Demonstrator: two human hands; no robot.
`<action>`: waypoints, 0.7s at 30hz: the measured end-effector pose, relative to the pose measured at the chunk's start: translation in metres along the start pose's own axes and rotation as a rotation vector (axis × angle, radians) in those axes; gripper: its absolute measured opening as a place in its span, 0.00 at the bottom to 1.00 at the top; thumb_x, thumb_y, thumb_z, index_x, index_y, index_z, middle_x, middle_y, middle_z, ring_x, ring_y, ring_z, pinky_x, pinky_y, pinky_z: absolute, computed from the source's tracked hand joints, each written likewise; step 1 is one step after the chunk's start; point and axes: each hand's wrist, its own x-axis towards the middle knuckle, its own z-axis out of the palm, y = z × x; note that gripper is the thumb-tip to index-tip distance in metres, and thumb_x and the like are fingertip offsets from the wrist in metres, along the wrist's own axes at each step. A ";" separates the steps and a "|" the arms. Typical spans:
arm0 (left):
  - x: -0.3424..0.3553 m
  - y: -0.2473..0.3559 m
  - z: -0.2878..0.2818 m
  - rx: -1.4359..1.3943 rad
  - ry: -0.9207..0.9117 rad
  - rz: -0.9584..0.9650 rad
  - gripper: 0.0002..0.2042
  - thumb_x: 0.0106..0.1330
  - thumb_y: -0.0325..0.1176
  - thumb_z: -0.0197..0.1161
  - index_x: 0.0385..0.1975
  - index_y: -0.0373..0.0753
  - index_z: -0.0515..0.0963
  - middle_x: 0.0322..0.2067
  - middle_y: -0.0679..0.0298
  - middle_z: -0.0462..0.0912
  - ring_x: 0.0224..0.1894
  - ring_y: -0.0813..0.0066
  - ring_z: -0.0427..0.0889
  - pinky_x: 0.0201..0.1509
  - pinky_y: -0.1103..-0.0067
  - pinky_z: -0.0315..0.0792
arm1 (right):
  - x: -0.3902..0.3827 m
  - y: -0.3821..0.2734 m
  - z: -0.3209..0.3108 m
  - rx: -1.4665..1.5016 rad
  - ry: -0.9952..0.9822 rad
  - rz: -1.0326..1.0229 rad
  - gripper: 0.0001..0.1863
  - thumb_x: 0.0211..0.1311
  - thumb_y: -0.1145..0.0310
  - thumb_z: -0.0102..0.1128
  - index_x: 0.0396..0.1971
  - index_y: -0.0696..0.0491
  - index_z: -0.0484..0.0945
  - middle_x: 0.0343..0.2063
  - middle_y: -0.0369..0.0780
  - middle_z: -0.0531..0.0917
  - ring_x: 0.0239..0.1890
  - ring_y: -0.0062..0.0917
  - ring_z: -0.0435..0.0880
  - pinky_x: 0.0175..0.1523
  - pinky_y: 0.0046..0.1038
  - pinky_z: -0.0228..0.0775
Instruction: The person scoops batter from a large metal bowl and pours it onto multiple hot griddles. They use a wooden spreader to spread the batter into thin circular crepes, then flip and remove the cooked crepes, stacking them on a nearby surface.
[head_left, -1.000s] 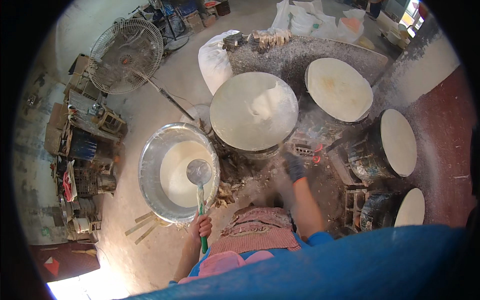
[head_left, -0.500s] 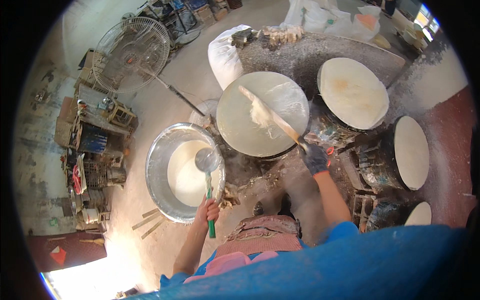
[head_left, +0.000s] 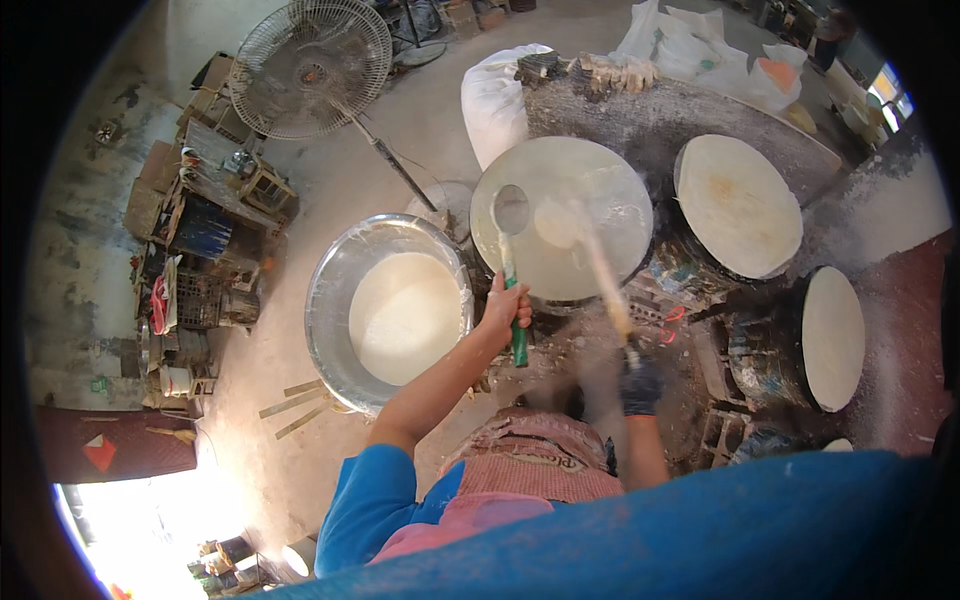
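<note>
My bare left hand (head_left: 505, 308) grips the green handle of a ladle (head_left: 511, 212), whose round bowl is over the left side of a round griddle (head_left: 560, 275). My right hand (head_left: 640, 386), in a dark glove, is closed around a long wooden spreader (head_left: 606, 282), blurred by motion. The spreader's far end is over the griddle's middle, beside a pale patch of batter (head_left: 556, 222). Left of the griddle stands a large metal basin (head_left: 322, 290) holding creamy white batter (head_left: 405, 315).
Several other round griddles curve along the right, with pale sheets on the nearer two, a far griddle (head_left: 740, 205) and a right griddle (head_left: 834, 338). A standing fan (head_left: 310, 70) is at the far left. A white sack (head_left: 495, 105) leans behind the griddle. Wooden sticks (head_left: 295, 400) lie by the basin.
My left hand has carried the ladle from over the basin to over the griddle. My right hand has drawn back toward me, swinging the spreader more upright. The view has shifted left.
</note>
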 end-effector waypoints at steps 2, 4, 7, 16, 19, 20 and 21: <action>-0.003 -0.001 0.011 -0.043 -0.047 -0.062 0.11 0.64 0.26 0.51 0.38 0.50 0.58 0.14 0.72 0.57 0.11 0.85 0.55 0.10 0.85 0.50 | -0.017 -0.020 0.000 0.015 -0.190 -0.117 0.16 0.58 0.59 0.56 0.46 0.39 0.78 0.25 0.46 0.81 0.24 0.39 0.80 0.28 0.39 0.70; -0.015 0.003 0.009 -0.218 -0.147 -0.202 0.09 0.64 0.28 0.52 0.36 0.50 0.59 0.14 0.72 0.57 0.11 0.85 0.55 0.10 0.85 0.50 | -0.029 -0.033 -0.004 0.059 -0.077 -0.093 0.16 0.58 0.57 0.56 0.46 0.43 0.79 0.22 0.44 0.81 0.22 0.40 0.78 0.28 0.38 0.69; -0.075 0.011 -0.062 -0.178 -0.144 -0.206 0.17 0.71 0.39 0.44 0.59 0.61 0.62 0.11 0.74 0.52 0.09 0.85 0.51 0.07 0.88 0.48 | -0.045 -0.040 -0.015 0.334 0.207 -0.140 0.16 0.55 0.59 0.60 0.43 0.47 0.79 0.24 0.41 0.81 0.25 0.38 0.78 0.32 0.38 0.69; -0.114 -0.010 -0.127 -0.815 -0.628 -0.583 0.19 0.73 0.41 0.38 0.63 0.62 0.55 0.14 0.71 0.54 0.10 0.87 0.52 0.06 0.89 0.52 | -0.040 -0.059 -0.017 0.073 0.296 -0.111 0.12 0.56 0.60 0.58 0.37 0.49 0.79 0.27 0.44 0.81 0.28 0.40 0.79 0.33 0.38 0.71; -0.134 0.001 -0.134 -0.796 -0.681 -0.555 0.19 0.73 0.41 0.37 0.63 0.62 0.55 0.14 0.71 0.53 0.11 0.86 0.52 0.07 0.89 0.53 | -0.023 -0.055 -0.019 -0.185 -0.034 0.001 0.19 0.61 0.52 0.48 0.41 0.50 0.77 0.30 0.47 0.81 0.32 0.41 0.81 0.35 0.40 0.72; -0.142 0.003 -0.138 -0.779 -0.676 -0.539 0.19 0.73 0.41 0.37 0.63 0.63 0.55 0.14 0.71 0.53 0.11 0.87 0.52 0.07 0.89 0.53 | -0.020 -0.053 -0.019 -0.213 -0.099 0.132 0.19 0.61 0.51 0.47 0.42 0.49 0.77 0.30 0.47 0.81 0.31 0.41 0.81 0.35 0.40 0.72; -0.147 0.005 -0.142 -0.750 -0.653 -0.523 0.19 0.73 0.42 0.37 0.63 0.63 0.56 0.14 0.71 0.53 0.11 0.87 0.52 0.07 0.88 0.54 | -0.018 -0.050 -0.019 -0.202 -0.117 0.202 0.19 0.62 0.51 0.46 0.42 0.48 0.77 0.30 0.46 0.81 0.31 0.41 0.81 0.35 0.40 0.72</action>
